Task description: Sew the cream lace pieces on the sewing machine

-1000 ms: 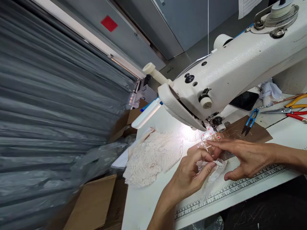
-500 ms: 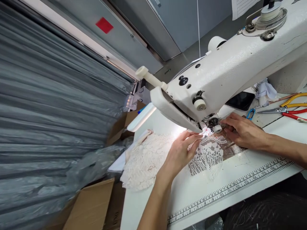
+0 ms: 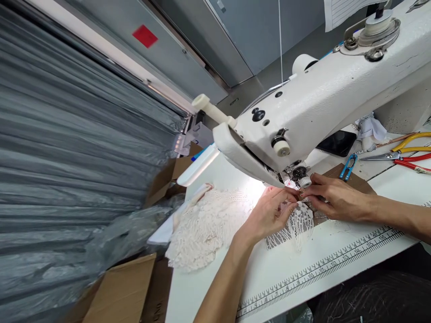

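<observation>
White lace fabric (image 3: pixel 205 226) lies bunched on the sewing table, and its netted, scalloped end hangs below the needle area of a white sewing machine (image 3: pixel 319 96). My left hand (image 3: pixel 269 213) is closed, with thumb and fingertips pinching the lace just in front of the presser foot. Close by on the right, my right hand (image 3: pixel 340 197) has its fingertips drawn together at the lace's upper edge, almost touching the left fingertips. The fingers hide most of that edge and the needle.
Blue thread snips (image 3: pixel 348 167), a dark phone (image 3: pixel 337 142) and scissors (image 3: pixel 387 155) with red handles lie at the right. A printed ruler (image 3: pixel 313 272) runs along the table's front edge. Cardboard boxes (image 3: pixel 117 289) stand left below, beside a grey curtain (image 3: pixel 67 148).
My right hand has moved left to the lace, uncovering the blue snips. My left hand has shifted slightly right, so both hands' fingertips now meet near the presser foot.
</observation>
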`<move>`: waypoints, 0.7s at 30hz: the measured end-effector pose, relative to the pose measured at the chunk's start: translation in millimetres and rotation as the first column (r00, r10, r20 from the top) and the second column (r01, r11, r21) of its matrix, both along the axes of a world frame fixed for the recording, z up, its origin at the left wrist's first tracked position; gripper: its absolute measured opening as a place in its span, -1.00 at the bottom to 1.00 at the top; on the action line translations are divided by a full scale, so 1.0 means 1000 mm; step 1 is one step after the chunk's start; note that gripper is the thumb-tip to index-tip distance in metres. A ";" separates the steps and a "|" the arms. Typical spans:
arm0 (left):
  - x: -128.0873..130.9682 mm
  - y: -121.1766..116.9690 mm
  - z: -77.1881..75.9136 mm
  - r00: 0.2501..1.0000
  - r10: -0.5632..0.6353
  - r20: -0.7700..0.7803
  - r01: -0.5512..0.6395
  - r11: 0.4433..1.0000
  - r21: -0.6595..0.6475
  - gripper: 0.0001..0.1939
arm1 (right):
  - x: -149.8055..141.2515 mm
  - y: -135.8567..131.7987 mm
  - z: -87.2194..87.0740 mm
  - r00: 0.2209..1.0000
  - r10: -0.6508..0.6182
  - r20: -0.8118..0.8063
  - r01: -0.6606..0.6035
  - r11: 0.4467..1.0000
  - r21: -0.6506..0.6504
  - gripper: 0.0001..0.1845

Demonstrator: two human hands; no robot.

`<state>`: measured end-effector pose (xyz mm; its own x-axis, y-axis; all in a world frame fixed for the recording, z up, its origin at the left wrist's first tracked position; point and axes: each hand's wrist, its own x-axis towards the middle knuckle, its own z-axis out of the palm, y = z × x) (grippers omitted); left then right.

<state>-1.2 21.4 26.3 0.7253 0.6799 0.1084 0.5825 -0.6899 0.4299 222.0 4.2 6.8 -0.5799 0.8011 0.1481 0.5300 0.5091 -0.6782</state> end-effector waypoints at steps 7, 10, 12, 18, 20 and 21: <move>0.007 -0.008 0.014 0.999 -0.010 -0.031 0.012 0.997 0.074 -0.89 | -0.014 -0.006 0.003 0.996 0.046 0.081 -0.049 0.998 0.033 -0.61; 0.006 -0.008 0.013 1.000 0.004 0.009 -0.004 0.999 0.041 -0.84 | -0.016 -0.006 0.002 0.997 0.060 0.047 -0.058 0.997 -0.048 -0.69; 0.003 -0.007 0.012 0.999 0.031 0.043 -0.031 1.000 -0.001 -0.81 | -0.015 -0.005 0.002 0.998 0.066 -0.007 -0.066 0.993 -0.094 -0.75; -0.008 -0.006 0.004 0.963 0.165 0.213 -0.111 0.963 -0.245 -0.77 | -0.011 -0.005 0.012 0.992 0.057 -0.113 -0.083 0.966 -0.245 -0.89; -0.010 -0.007 0.005 0.946 0.216 0.243 -0.125 0.932 -0.340 -0.70 | -0.011 -0.004 0.018 0.991 0.065 -0.115 -0.103 0.926 -0.363 -0.86; -0.011 -0.007 0.007 0.945 0.235 0.226 -0.137 0.915 -0.379 -0.66 | -0.011 -0.003 0.022 0.991 0.072 -0.116 -0.116 0.893 -0.434 -0.85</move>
